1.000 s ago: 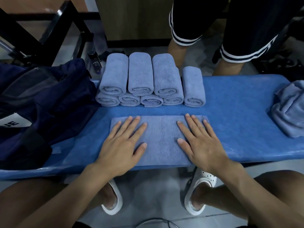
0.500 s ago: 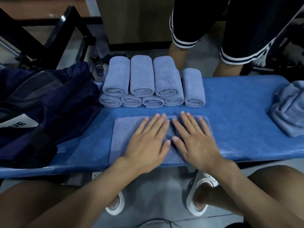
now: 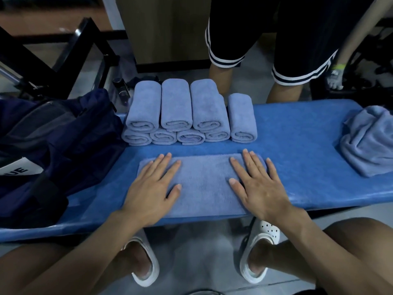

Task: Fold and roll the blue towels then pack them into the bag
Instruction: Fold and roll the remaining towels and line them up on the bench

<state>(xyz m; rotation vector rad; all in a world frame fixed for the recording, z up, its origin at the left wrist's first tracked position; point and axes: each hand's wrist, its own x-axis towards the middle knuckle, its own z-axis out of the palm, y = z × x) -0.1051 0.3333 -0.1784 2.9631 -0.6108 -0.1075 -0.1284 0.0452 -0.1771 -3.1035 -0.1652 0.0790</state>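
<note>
A folded light-blue towel point(image 3: 204, 184) lies flat on the blue bench point(image 3: 297, 145) right in front of me. My left hand point(image 3: 153, 188) presses flat on its left part, fingers straight. Over the right part, my right hand point(image 3: 255, 184) lies flat in the same way. Behind the towel sits a two-layer stack of several rolled blue towels point(image 3: 187, 116). A dark navy bag point(image 3: 49, 150) slumps on the bench's left end. At the right end lies a crumpled heap of blue towels point(image 3: 370, 141).
A person in black shorts point(image 3: 265, 35) stands just beyond the bench, legs behind the rolled stack. A black metal frame point(image 3: 63, 54) stands at the back left. My knees and white sandals point(image 3: 261, 252) are below the bench's near edge.
Both hands were together at the towel's middle half a second ago and have slid apart toward its two ends, smoothing it flat. The towel stays in place.
</note>
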